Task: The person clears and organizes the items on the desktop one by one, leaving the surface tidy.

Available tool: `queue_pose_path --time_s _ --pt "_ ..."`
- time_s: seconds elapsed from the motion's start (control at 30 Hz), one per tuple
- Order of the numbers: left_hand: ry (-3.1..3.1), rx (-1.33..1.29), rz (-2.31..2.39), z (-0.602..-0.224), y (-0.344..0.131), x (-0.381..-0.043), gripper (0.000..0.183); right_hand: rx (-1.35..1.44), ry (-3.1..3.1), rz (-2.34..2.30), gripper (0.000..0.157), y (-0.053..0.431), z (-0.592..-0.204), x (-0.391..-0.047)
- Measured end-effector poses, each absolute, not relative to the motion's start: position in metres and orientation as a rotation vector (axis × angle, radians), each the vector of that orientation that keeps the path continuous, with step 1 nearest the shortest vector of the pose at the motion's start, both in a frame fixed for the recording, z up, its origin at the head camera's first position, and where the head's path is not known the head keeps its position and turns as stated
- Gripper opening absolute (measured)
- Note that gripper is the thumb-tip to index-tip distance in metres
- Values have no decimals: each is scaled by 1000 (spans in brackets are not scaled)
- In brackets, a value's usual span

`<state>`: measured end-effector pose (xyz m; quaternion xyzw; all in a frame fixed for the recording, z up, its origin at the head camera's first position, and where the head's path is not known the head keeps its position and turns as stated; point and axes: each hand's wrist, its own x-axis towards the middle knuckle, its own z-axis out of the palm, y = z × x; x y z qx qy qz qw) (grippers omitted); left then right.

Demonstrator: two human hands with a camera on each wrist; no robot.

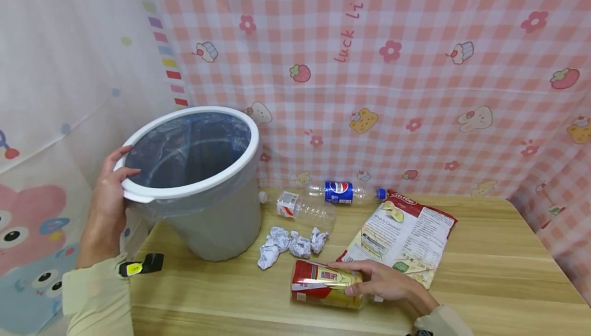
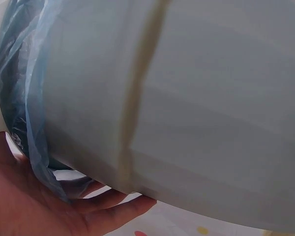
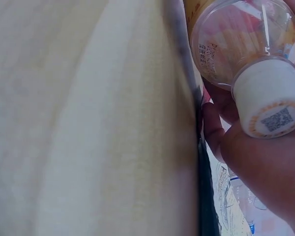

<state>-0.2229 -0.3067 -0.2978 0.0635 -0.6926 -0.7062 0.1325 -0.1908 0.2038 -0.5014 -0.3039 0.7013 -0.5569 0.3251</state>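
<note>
On the left side of the head view a grey trash bin (image 1: 221, 213) with a white rim and a clear liner stands on the table. My left hand (image 1: 103, 197) grips its rim, and the left wrist view shows fingers against the outer wall beside the loose liner edge (image 2: 37, 113). At the front, a plastic bottle (image 1: 318, 284) with a red and yellow label lies on its side. My right hand (image 1: 385, 282) holds it near the cap end. Its white cap (image 3: 268, 96) and clear shoulder show in the right wrist view.
Several crumpled papers (image 1: 300, 244) lie right of the bin. Behind them are a clear empty bottle (image 1: 316, 213) and a blue-labelled one (image 1: 339, 192). A flattened chip bag (image 1: 401, 233) lies behind my right hand. A checked curtain (image 1: 323, 95) hangs along the table's back edge.
</note>
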Motion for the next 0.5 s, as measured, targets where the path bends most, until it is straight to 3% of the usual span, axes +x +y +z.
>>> queue_pose_path --time_s 0.5 --pt "-2035 188 -2016 -299 -307 -222 53 -826 1940 -1534 53 205 -483 -195"
